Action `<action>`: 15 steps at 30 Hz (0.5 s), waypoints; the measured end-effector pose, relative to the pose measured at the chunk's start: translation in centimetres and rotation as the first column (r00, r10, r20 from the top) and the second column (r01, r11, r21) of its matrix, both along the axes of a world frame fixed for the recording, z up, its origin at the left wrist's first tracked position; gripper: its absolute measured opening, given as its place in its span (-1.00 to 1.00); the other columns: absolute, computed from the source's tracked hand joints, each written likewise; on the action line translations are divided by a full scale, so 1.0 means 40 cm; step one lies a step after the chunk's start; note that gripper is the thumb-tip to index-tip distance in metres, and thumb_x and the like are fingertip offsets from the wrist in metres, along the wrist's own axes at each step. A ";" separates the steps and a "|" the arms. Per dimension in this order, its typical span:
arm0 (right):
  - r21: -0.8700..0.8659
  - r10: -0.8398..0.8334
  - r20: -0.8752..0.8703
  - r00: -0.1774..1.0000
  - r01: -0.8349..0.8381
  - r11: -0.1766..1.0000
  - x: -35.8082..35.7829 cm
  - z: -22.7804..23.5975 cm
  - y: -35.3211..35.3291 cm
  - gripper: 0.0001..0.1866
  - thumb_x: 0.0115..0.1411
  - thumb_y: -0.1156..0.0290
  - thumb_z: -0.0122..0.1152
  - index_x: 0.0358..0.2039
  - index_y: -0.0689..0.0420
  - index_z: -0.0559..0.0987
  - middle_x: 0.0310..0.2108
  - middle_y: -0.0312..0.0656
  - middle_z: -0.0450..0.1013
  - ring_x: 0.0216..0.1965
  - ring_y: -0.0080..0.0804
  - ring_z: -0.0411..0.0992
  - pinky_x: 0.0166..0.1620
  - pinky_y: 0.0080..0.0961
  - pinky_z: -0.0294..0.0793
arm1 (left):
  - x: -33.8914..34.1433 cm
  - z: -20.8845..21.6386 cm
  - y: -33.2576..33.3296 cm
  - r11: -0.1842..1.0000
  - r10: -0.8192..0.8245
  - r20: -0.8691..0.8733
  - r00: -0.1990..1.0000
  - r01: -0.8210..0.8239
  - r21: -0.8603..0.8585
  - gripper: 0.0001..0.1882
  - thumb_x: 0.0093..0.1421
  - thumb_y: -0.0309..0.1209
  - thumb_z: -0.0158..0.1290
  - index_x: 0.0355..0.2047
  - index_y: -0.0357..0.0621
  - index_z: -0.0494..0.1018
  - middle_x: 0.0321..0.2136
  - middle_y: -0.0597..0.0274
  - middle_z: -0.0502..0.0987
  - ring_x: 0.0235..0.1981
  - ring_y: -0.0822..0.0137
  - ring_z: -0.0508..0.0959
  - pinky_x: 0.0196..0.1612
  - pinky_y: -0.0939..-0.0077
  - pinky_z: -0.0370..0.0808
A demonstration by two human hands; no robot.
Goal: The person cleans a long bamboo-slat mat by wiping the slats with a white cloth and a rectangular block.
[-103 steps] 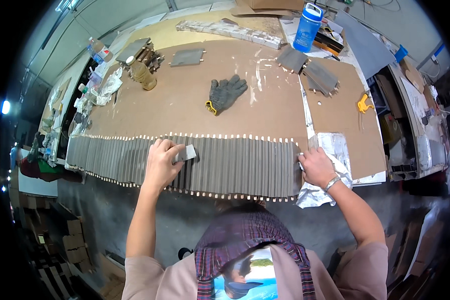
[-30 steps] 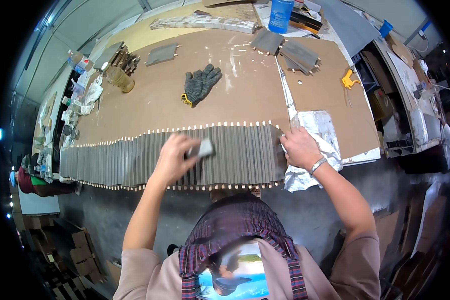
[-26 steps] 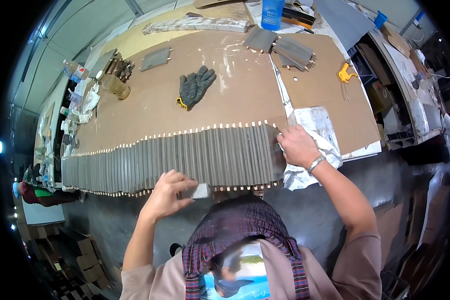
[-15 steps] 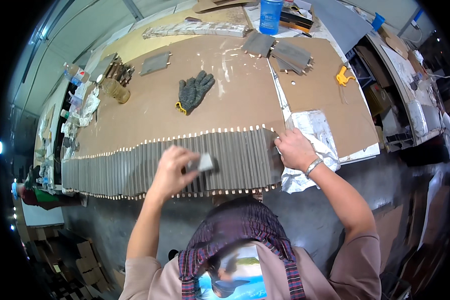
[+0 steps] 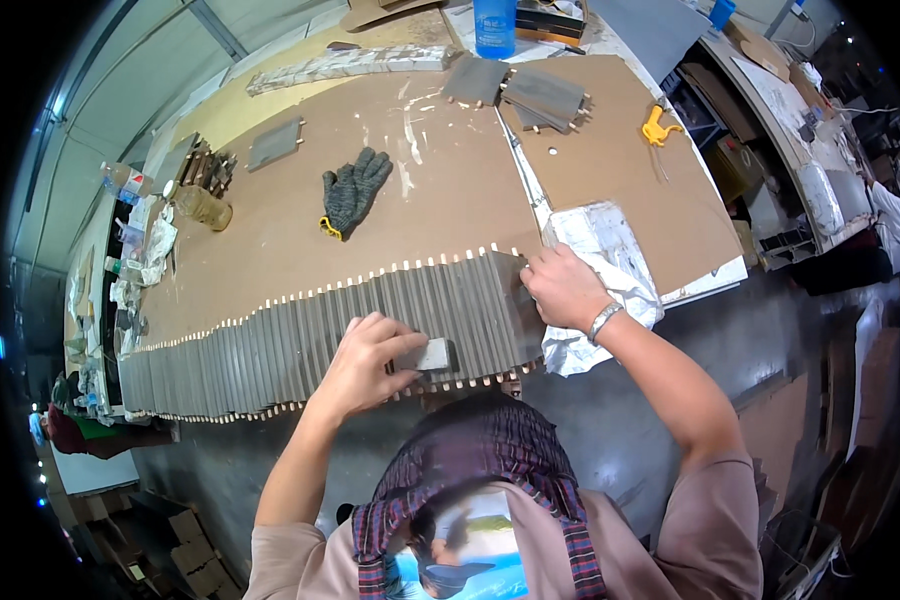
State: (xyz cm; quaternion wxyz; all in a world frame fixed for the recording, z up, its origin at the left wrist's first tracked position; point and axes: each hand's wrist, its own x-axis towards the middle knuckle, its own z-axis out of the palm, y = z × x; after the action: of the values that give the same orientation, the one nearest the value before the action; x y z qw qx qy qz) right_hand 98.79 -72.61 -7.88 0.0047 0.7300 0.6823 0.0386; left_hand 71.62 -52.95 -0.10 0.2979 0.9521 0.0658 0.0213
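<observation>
A long row of thin grey pieces [image 5: 300, 340] with pale pegs at both ends stands packed side by side along the table's near edge. My left hand [image 5: 370, 362] is closed on a small pale grey block [image 5: 433, 354], which lies against the top of the row near its right part. At the row's right end, my right hand [image 5: 567, 287] has its fingers curled against the last grey piece [image 5: 515, 280]; the fingertips are partly hidden. Crumpled white paper [image 5: 595, 335] lies under and beside my right hand.
A dark knitted glove [image 5: 354, 193] lies beyond the row. Loose grey boards [image 5: 542, 98] with pegs sit at the back. A bottle of yellowish liquid [image 5: 202, 206] is at left, a blue cup [image 5: 495, 28] far back. A yellow-handled tool [image 5: 658, 126] lies at right.
My left hand has slid the pale block rightward and nearer along the row. My right hand stays at the row's right end. The whole view has shifted slightly.
</observation>
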 end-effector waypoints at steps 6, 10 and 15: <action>-0.061 -0.017 -0.020 1.000 0.016 0.998 -0.013 0.016 0.014 -0.88 -0.05 0.44 0.23 -0.43 0.09 0.61 -0.32 -0.16 0.51 -0.13 -0.25 0.45 0.01 -0.38 0.35 | 0.114 -0.035 0.113 0.973 0.168 0.186 0.968 -0.192 0.124 -0.56 -0.13 -0.48 0.36 -0.15 -0.11 0.64 -0.26 0.16 0.59 -0.15 0.09 0.53 -0.03 0.22 0.40; -0.076 -0.044 -0.033 0.999 0.041 0.996 -0.002 0.016 -0.002 -0.87 -0.06 0.44 0.23 -0.42 0.10 0.61 -0.32 -0.17 0.51 -0.14 -0.26 0.46 0.00 -0.38 0.36 | 0.077 -0.023 0.035 0.998 0.012 0.211 0.977 -0.024 0.056 -0.52 -0.19 -0.48 0.38 -0.15 -0.13 0.64 -0.24 0.17 0.59 -0.13 0.10 0.54 -0.01 0.22 0.42; -0.112 -0.023 -0.031 0.999 0.020 0.994 -0.006 0.033 0.008 -0.83 -0.06 0.44 0.21 -0.39 0.12 0.61 -0.32 -0.17 0.50 -0.14 -0.26 0.48 -0.05 -0.38 0.37 | 0.096 -0.037 0.006 0.994 -0.070 0.110 0.991 0.061 0.088 -0.50 -0.21 -0.49 0.39 -0.15 -0.11 0.64 -0.23 0.15 0.59 -0.13 0.09 0.53 -0.02 0.21 0.42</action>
State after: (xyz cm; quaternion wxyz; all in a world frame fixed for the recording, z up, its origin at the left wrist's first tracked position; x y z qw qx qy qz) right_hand 98.53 -72.27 -6.54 0.0348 0.7364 0.6755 -0.0114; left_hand 75.45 -52.70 -1.58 0.2611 0.9628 0.0166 0.0683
